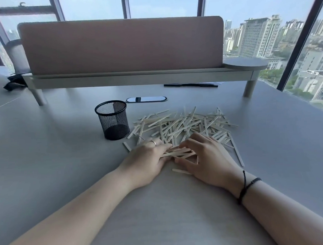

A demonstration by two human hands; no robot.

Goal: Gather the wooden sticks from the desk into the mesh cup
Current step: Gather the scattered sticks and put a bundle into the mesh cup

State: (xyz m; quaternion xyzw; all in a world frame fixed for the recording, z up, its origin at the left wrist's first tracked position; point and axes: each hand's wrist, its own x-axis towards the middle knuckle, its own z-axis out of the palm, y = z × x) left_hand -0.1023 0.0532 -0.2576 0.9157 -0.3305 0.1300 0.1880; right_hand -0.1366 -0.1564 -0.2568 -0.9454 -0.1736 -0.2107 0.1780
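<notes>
Landmark: black wire-mesh cup (pixel 112 120), cylindrical, standing upright on the smooth grey counter (pixel 47 164). Nothing can be seen inside it through the mesh. Just right of the cup, loose heap of pale flat wooden sticks (pixel 183 124), crisscrossed, spreading away from the cup to the right; a few strays lie at the heap's edges, one short stick (pixel 181 171) on its own nearer the person than the rest. Both hands sit at the near edge of the heap, nearer the person than the cup and to its right. Left hand (pixel 149 160), a ring on one finger, lies knuckles up with fingers curled round the left ends of a small bundle of sticks (pixel 178 152). Right hand (pixel 204 158), black cord bracelet (pixel 247 188) at the wrist, has fingers and thumb curled round the same bundle's right end. The two hands are close together, almost touching, with the bundle bridging them low over the counter. Beyond the cup: oval glossy inset (pixel 146 99) in the counter, then a pinkish padded divider panel (pixel 122 45) on a pale legged shelf. Windows behind show city buildings.
</notes>
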